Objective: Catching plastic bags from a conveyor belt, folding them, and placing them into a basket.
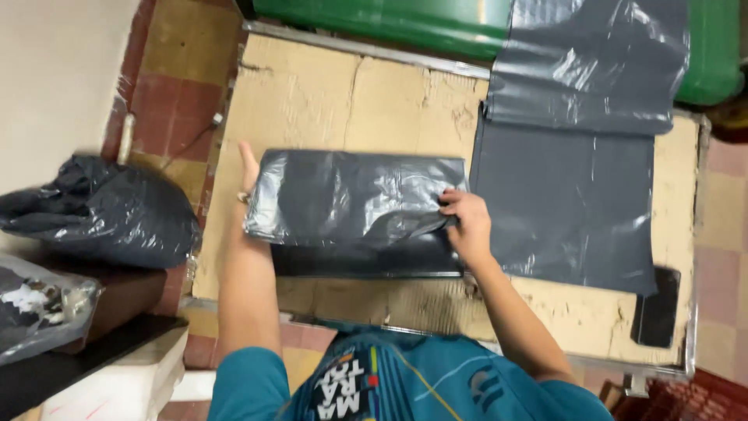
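- My left hand (248, 173) lies flat and open against the far left end of a dark grey plastic mailer bag (351, 199), fingers stretched out along its short edge and pressed to it, not gripping.
- My right hand (467, 222) is at the bag's other end, fingers closed together and pinching the crinkled plastic near its right edge, thumb side toward the bag.
- The bag sits between my two hands, lying across the cardboard-covered table (351, 93); it looks filled and its glossy surface is creased. Its near flap lies flat on the cardboard just below my right hand.
- Just to the right of my right hand, touching the bag's end, is a stack of flat grey mailer bags (569, 210), spread smooth on the cardboard.
- Beyond that stack, farther from me, another glossy grey sheet (584, 70) is draped over a green bin (389, 19) at the table's far edge.
- Well to the right of my right hand, near the table's near corner, a black phone (656, 308) lies flat.
- Off to the left of my left hand, apart from the table, a bulging black plastic bag (101, 210) rests on a lower surface, and a clear-wrapped packet (39, 308) sits nearer me on a dark shelf.
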